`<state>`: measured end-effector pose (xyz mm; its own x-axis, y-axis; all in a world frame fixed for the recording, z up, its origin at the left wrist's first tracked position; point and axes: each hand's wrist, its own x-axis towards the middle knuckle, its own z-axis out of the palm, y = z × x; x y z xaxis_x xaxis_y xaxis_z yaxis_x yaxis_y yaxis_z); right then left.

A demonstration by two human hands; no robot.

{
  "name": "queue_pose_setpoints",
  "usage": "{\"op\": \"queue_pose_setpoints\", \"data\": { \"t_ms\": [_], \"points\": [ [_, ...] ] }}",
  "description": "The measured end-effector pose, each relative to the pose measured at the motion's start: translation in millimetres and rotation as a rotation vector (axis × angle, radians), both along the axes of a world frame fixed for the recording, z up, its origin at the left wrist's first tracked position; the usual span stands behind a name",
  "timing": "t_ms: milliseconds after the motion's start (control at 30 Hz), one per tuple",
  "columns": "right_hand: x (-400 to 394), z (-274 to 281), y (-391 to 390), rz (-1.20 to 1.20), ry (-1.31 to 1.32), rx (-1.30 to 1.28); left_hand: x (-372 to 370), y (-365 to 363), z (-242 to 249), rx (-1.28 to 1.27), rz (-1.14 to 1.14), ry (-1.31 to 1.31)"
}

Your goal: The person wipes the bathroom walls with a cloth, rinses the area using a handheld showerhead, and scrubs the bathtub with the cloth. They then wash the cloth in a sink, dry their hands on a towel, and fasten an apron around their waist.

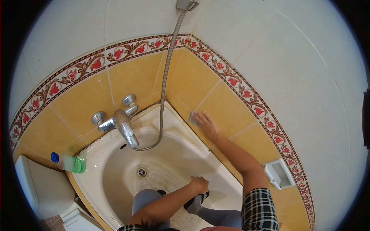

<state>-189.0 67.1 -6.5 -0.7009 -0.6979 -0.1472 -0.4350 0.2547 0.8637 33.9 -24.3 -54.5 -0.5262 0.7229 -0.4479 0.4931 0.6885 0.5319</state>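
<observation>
Right hand (204, 122) presses a small grey scrub pad (193, 119) flat on the yellow wall tile (227, 107) above the tub's far corner; left hand (199, 184), fingers curled shut, rests on the cream bathtub rim (227, 181).

Item count, corner basin area

You have one basin (115, 161), one faucet (125, 129), two handles (98, 117), one bottle (69, 163), one soap dish (278, 174).
</observation>
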Motion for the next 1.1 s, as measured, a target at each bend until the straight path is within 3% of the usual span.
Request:
{"op": "queue_pose_setpoints", "data": {
  "t_ms": [67,167,233,333,433,533,667,800,900,933,967,1000,1100],
  "points": [
    [-15.9,54.4,-23.3,-0.024,0.246,-0.065,-1.5,-0.8,6.8,0.016,0.012,-0.013],
    [-50.8,180.5,-74.3,0.067,0.613,-0.499,-3.0,-2.0,13.1,0.028,0.063,-0.040],
    [-78.0,221.5,-92.6,0.083,0.741,-0.664,-4.9,0.3,12.7,0.031,0.080,-0.034],
    [-103.4,193.7,-118.7,0.048,0.689,-0.536,-12.3,2.6,14.4,0.058,0.143,-0.071],
    [-122.1,66.2,-125.0,-0.011,0.457,-0.264,-22.0,4.8,12.8,0.054,0.172,-0.031],
    [-85.8,-42.3,-97.7,0.018,0.145,-0.048,-26.3,9.8,8.2,0.033,0.213,0.002],
    [-78.7,-65.9,-77.4,-0.057,-0.070,0.044,-29.9,3.2,7.9,0.036,0.196,-0.005],
    [-90.6,38.2,-82.6,-0.030,0.305,-0.294,-31.5,-3.9,16.5,0.008,0.154,-0.007],
    [-82.1,180.0,-92.2,0.013,0.589,-0.637,-26.0,-1.9,21.2,0.044,0.120,-0.022],
    [-80.4,211.7,-92.4,0.019,0.724,-0.594,-24.5,-1.1,21.8,0.066,0.109,-0.031],
    [-79.1,229.4,-91.9,0.025,0.859,-0.548,-24.3,-0.7,23.2,0.046,0.108,-0.041],
    [-78.2,227.5,-92.7,0.010,0.804,-0.536,-24.7,0.2,24.9,0.027,0.107,-0.050],
    [-76.5,169.2,-90.8,-0.012,0.639,-0.438,-22.5,8.7,24.6,-0.023,0.105,0.013]
  ]
}}
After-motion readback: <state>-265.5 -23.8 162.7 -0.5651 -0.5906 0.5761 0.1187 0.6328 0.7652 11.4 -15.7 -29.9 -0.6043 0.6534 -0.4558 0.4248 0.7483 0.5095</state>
